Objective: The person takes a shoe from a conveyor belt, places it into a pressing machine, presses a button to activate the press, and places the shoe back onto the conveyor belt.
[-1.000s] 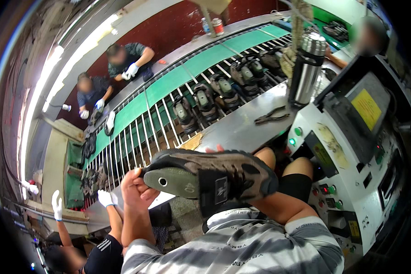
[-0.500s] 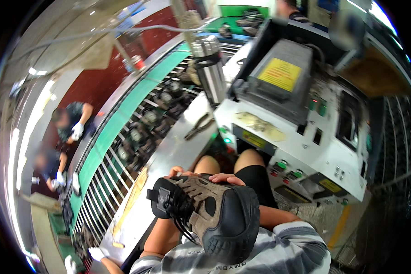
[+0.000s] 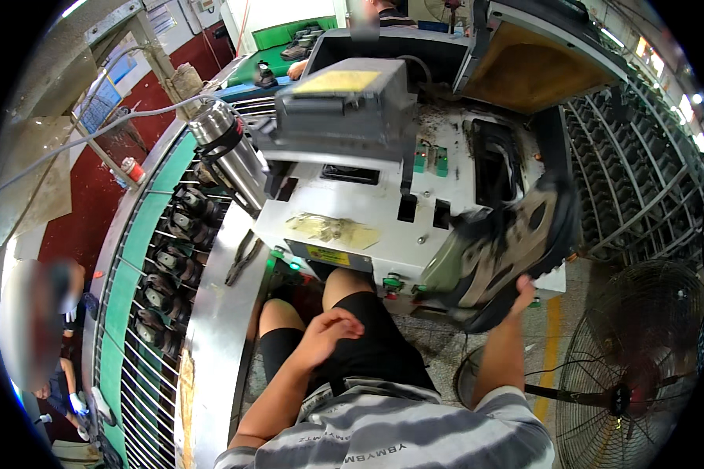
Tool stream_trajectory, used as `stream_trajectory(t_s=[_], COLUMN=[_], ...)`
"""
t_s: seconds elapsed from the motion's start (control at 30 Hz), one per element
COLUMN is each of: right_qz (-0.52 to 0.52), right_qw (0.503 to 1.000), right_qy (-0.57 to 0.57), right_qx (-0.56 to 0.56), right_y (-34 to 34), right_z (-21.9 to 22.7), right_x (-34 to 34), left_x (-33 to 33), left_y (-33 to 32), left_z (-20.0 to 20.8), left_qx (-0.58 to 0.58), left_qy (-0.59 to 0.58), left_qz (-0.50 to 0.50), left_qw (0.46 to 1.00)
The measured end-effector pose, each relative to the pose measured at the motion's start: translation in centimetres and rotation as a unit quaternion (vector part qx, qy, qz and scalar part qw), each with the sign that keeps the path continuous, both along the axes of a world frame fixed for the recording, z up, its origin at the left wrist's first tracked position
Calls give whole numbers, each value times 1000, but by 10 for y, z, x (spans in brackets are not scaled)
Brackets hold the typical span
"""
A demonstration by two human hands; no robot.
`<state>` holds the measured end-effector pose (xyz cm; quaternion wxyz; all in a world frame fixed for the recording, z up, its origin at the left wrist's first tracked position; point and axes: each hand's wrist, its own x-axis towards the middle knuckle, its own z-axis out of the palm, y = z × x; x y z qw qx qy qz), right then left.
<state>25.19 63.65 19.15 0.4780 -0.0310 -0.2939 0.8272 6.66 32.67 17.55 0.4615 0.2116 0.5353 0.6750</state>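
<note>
My right hand (image 3: 524,295) grips a brown and black sports shoe (image 3: 508,250) by its sole. The shoe is tilted and slightly blurred, over the right front corner of a white machine (image 3: 399,234). Most of that hand's fingers are hidden behind the shoe. Above my lap, my left hand (image 3: 332,334) is empty, its fingers loosely bent and apart. On the machine a grey hood (image 3: 340,109) with a yellow label looks blurred, with a dark slot (image 3: 350,173) showing beneath it. Another dark recess (image 3: 494,164) lies at the machine's right.
Pliers (image 3: 244,258) lie on the metal ledge (image 3: 219,313) to my left, near a steel flask (image 3: 227,152). Several dark shoes (image 3: 164,281) line the roller conveyor beyond. A large floor fan (image 3: 622,395) stands at right, below a wire rack (image 3: 633,156). Other people work far left.
The shoe has gone from both hands at my chest to my right hand, out over the machine. My left hand has let go. The view has turned right, and the hood appears raised.
</note>
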Motion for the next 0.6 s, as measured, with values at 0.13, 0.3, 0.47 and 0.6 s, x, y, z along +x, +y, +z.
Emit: stream_trajectory(t_s=[0.13,0.3,0.47,0.6], right_qz=[-269,-271,-218,-171], right_qw=[901,767,657,587], right_qy=[-259,-522,-651,-728], right_qx=[219,257,311,311], right_y=[119,223,292,332], right_z=[67,126,126,103], right_x=[3,-47,-112,-147], left_x=[-28,-37,-31,-34], left_y=[-48,-84,-67,-64], left_z=[-96,-148,-155,-143], left_qx=[-93,15,-110,-140], left_qy=[-37,-114,-3,3], left_qz=[191,349,293,295], left_qw=[976,930,950,945])
